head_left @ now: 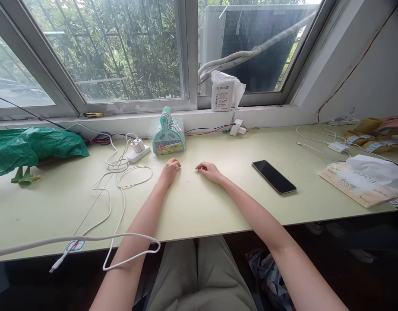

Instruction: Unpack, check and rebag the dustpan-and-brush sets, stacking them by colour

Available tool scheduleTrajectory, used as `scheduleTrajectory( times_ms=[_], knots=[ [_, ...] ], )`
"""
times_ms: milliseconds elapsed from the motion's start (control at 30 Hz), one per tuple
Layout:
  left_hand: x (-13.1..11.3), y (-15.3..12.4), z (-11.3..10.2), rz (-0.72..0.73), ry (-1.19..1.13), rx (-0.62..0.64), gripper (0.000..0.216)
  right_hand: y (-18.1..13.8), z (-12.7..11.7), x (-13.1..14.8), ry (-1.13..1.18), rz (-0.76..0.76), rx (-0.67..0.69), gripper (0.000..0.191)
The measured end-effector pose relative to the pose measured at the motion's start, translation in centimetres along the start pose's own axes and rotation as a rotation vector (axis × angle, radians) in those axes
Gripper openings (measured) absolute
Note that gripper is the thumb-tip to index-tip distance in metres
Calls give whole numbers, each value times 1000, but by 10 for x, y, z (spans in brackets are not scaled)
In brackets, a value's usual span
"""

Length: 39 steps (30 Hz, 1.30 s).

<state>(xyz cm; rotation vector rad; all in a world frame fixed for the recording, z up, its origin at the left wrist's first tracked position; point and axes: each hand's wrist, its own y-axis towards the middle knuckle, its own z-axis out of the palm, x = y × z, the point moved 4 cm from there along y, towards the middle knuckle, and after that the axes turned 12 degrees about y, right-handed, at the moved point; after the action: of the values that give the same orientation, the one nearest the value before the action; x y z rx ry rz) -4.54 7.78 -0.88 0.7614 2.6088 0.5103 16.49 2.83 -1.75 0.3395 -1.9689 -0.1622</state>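
My left hand (170,171) rests on the pale yellow table (199,207) with its fingers curled in. A tiny white spot shows at its fingertips; whether that is a held thing or a nail is unclear. Facing it across a small gap, my right hand (210,171) also has bent fingers pressed together, with a similar pale spot at the tips. Just beyond my left hand stands a stack of mint-green dustpan-shaped tools (168,134), with a brush strip and a label, in clear wrap. A black phone (273,176) lies to the right of my right hand.
White cables (121,190) and a power strip (139,153) lie on the left, one cable crossing my left forearm. A green plastic bag (37,147) sits farther left. On the right are a tissue pack (364,179) and another person's hand (393,123) by brown bundles (370,134).
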Motion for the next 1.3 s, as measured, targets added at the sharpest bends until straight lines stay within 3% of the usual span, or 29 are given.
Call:
scheduleTrajectory(
  times_ms=[567, 733, 1000, 1300],
  knots=[
    [6, 1, -8, -97, -64, -93, 36, 18, 6, -8, -34, 40, -32, 27],
    [8, 2, -8, -119, -46, -84, 37, 45, 18, -8, -115, 104, -101, 32],
    [16, 2, -7, -127, -43, -105, 36, 102, 49, -10, -165, 159, -322, 57],
    [26, 5, -9, -148, -113, -189, 27, 141, 64, -13, -222, 194, -330, 47]
  ],
)
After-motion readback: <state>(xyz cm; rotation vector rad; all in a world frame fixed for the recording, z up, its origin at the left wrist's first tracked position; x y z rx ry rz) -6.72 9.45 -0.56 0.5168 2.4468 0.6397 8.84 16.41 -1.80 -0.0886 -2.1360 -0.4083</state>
